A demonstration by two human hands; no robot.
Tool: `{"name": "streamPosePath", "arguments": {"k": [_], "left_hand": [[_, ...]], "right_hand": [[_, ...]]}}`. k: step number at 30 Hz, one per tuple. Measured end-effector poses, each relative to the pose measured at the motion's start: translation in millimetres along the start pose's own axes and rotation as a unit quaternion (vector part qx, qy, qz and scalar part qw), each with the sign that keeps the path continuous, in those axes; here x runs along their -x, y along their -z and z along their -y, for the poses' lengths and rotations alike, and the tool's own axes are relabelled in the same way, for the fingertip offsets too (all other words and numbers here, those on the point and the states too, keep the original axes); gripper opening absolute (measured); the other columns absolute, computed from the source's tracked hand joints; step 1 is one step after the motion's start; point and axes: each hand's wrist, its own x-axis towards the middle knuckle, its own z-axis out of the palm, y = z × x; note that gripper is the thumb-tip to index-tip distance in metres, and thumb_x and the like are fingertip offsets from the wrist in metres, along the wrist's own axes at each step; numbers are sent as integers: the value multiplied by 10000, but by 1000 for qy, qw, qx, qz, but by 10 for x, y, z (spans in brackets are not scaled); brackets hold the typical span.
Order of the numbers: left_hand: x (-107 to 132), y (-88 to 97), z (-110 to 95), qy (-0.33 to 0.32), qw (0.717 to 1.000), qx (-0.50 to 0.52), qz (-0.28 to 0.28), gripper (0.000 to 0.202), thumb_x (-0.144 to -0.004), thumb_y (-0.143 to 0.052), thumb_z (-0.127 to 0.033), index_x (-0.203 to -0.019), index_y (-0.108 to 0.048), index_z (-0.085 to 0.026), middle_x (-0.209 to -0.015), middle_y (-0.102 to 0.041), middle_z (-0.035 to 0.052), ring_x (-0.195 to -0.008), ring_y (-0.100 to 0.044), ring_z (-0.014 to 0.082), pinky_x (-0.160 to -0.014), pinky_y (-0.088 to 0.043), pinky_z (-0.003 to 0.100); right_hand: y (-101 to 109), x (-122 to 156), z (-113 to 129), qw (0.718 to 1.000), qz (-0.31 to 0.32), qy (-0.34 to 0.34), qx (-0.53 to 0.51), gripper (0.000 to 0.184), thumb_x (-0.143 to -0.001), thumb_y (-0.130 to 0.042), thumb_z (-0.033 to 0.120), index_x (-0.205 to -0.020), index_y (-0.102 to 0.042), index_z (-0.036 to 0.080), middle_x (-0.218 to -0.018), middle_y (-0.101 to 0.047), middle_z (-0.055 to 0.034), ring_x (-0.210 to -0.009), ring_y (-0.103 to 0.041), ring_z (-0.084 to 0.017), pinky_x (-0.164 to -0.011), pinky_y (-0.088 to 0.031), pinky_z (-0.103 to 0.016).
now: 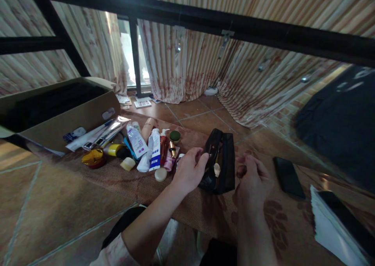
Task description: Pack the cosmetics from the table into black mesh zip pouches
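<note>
In the head view, a black zip pouch (227, 162) stands unzipped on the brown patterned cloth, with a small gold oval item (216, 170) showing in its opening. My left hand (189, 170) is closed at the pouch's left edge, thumb over the rim. To the right of the pouch, my right hand (254, 178) has its fingers curled, with a small dark thing at the fingertips that I cannot make out. Left of my left hand lie a white and blue tube (155, 150), a reddish pump bottle (163, 148), a pale lilac tube (136, 141) and a round white lid (160, 175).
A cardboard box (73, 127) with dark contents stands at the left end. An amber round container (93, 158) lies before it. On the right are a dark phone (289, 177) and a white paper (331, 229) under another dark object. Curtains (187, 63) and a black rail (187, 14) are behind.
</note>
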Motion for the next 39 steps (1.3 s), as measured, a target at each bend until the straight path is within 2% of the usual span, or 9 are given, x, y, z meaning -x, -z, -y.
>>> {"name": "streamPosePath", "arguments": {"k": [5, 17, 21, 24, 27, 31, 34, 39], "left_hand": [[-1, 4, -33, 9, 1000, -6, -1, 320, -933, -417, -384, -1079, -614, -178, -987, -699, 62, -903, -646, 195, -818, -488, 311], [21, -40, -34, 22, 1000, 5, 6, 336, -925, -439, -404, -1118, -610, -190, -983, -718, 53, -890, -664, 191, -792, -507, 302], [-13, -13, 7, 18, 1000, -14, -4, 328, -932, -428, -404, -1133, -597, -207, -1012, -714, 46, -914, -662, 188, -826, -510, 307], [-82, 81, 80, 22, 995, -94, -37, 322, -922, -455, -360, -1160, -574, -179, -1067, -685, 74, -965, -647, 206, -871, -497, 326], [-154, 215, 173, 38, 970, -231, -61, 299, -894, -495, -290, -1152, -565, -155, -1140, -624, 116, -1005, -631, 239, -890, -486, 353], [-195, 335, 257, 68, 931, -358, -16, 255, -876, -500, -244, -1085, -582, -123, -1119, -587, 153, -997, -632, 279, -842, -502, 375], [-191, 353, 282, 78, 916, -394, 26, 234, -880, -480, -222, -1053, -593, -112, -1147, -572, 162, -976, -645, 273, -818, -511, 366], [-207, 341, 351, 76, 910, -407, 31, 217, -879, -466, -175, -1043, -598, -119, -1132, -580, 146, -961, -650, 244, -822, -510, 338]], "right_hand": [[-3, -20, -65, 999, -11, -36, 3, 229, -742, -672, 358, -827, -705, 148, -698, -648, -13, -480, -464, -67, -425, -366, -191], [-17, -108, -107, 978, -44, -192, -67, 224, -670, -702, 283, -847, -688, 146, -734, -623, 7, -543, -493, -60, -453, -416, -157], [5, -133, -143, 974, -23, -202, -96, 213, -670, -707, 277, -830, -656, 145, -715, -604, 19, -517, -479, -47, -437, -402, -142], [18, -139, -157, 976, -3, -193, -101, 219, -685, -702, 295, -836, -640, 149, -713, -592, 25, -517, -485, -49, -430, -402, -144], [8, -133, -136, 974, -12, -202, -106, 216, -685, -698, 287, -840, -644, 146, -706, -593, 25, -514, -479, -46, -425, -399, -138], [-35, -122, -85, 966, -20, -226, -126, 175, -652, -699, 245, -780, -644, 139, -659, -583, 29, -510, -476, -43, -431, -397, -129], [-57, -119, -68, 964, -28, -232, -127, 181, -641, -708, 244, -772, -646, 137, -649, -584, 30, -506, -467, -40, -433, -397, -123], [-51, -126, -93, 967, -14, -226, -119, 197, -646, -705, 265, -782, -636, 140, -680, -586, 30, -506, -461, -40, -420, -393, -129]]}}
